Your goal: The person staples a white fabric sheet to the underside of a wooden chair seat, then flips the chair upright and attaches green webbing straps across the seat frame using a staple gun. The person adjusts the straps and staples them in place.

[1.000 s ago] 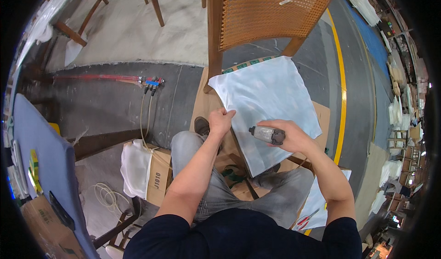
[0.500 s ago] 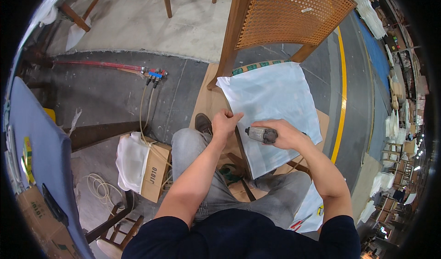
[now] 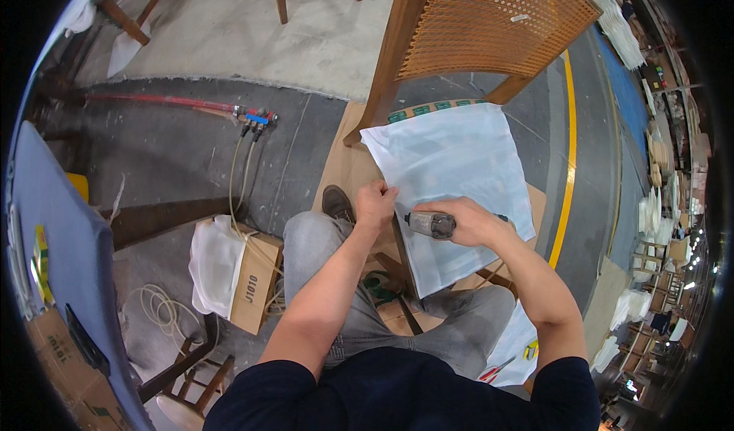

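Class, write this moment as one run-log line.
left hand: pinching cloth edge | right hand: gripping tool above cloth | cloth: laid over chair

Yellow floor line (image 3: 573, 137), cardboard box (image 3: 258, 274)

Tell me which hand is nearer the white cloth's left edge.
Left. The left hand is at that edge; the right hand is farther right, over the cloth, holding a grey tool.

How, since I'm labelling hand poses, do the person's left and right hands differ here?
The left hand pinches the white cloth with its fingertips; the right hand wraps around a gray handheld tool. The left hand is at the cloth's left edge, while the right hand is over the cloth. Both are bare.
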The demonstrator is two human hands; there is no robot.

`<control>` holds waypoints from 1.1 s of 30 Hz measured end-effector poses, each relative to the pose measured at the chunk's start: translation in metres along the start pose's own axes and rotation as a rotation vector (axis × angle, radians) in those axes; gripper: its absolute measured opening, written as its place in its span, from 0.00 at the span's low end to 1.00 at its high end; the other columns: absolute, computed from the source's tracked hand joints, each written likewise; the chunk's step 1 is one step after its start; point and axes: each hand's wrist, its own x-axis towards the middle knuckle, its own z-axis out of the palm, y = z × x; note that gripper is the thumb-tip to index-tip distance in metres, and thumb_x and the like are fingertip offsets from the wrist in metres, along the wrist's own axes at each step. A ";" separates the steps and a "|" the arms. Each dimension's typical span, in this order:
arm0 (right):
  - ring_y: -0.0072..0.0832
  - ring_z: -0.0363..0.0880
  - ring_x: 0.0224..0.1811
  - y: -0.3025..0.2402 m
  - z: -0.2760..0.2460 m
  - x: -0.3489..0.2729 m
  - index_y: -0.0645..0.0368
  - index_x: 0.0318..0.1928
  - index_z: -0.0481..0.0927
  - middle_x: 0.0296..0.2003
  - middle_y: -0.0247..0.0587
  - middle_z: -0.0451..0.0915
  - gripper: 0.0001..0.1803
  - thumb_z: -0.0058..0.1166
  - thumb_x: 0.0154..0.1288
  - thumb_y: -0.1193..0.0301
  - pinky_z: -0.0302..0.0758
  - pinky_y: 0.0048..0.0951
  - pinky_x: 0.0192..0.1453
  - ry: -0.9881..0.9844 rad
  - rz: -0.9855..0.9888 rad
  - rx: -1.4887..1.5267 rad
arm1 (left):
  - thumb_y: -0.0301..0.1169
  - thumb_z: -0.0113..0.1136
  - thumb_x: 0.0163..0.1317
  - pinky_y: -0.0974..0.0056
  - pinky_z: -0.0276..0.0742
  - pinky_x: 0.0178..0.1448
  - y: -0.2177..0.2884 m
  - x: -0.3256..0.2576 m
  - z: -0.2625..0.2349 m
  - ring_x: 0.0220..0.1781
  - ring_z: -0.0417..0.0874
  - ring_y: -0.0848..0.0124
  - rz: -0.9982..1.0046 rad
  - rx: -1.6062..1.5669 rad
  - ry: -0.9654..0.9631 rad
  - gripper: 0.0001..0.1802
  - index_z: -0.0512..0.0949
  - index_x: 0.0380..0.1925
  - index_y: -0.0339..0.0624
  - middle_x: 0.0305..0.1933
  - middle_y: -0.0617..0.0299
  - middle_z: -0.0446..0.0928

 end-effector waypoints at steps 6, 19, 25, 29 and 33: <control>0.56 0.84 0.57 -0.001 -0.001 0.006 0.48 0.68 0.81 0.54 0.54 0.87 0.36 0.64 0.56 0.80 0.80 0.49 0.61 -0.001 -0.046 -0.020 | 0.39 0.74 0.60 0.55 0.79 0.42 -0.001 0.002 -0.007 0.33 0.85 0.59 0.004 0.038 -0.015 0.18 0.84 0.31 0.31 0.30 0.50 0.84; 0.57 0.84 0.55 0.006 0.000 0.004 0.47 0.67 0.81 0.51 0.54 0.87 0.36 0.61 0.55 0.81 0.80 0.50 0.59 -0.017 -0.041 -0.041 | 0.34 0.76 0.58 0.56 0.78 0.39 -0.004 -0.004 0.001 0.30 0.83 0.60 0.031 0.072 -0.030 0.15 0.85 0.30 0.30 0.28 0.49 0.84; 0.57 0.84 0.54 0.006 0.002 0.012 0.45 0.67 0.81 0.50 0.52 0.88 0.36 0.62 0.55 0.81 0.80 0.52 0.58 -0.047 -0.034 -0.068 | 0.32 0.75 0.58 0.54 0.77 0.39 -0.014 -0.002 0.006 0.29 0.82 0.57 0.137 0.078 0.028 0.13 0.85 0.32 0.30 0.28 0.47 0.83; 0.56 0.84 0.53 0.010 0.003 0.013 0.45 0.67 0.81 0.49 0.52 0.88 0.36 0.64 0.55 0.80 0.80 0.51 0.58 -0.054 -0.032 -0.087 | 0.32 0.76 0.58 0.54 0.76 0.38 -0.005 -0.004 0.002 0.29 0.81 0.55 0.048 0.084 -0.044 0.15 0.85 0.32 0.29 0.28 0.46 0.82; 0.55 0.84 0.55 0.004 0.002 0.017 0.46 0.68 0.81 0.51 0.50 0.88 0.37 0.66 0.54 0.80 0.80 0.48 0.59 -0.080 -0.017 -0.082 | 0.34 0.78 0.57 0.54 0.76 0.37 -0.005 -0.005 -0.003 0.27 0.78 0.59 0.045 0.150 -0.030 0.17 0.84 0.30 0.30 0.26 0.48 0.81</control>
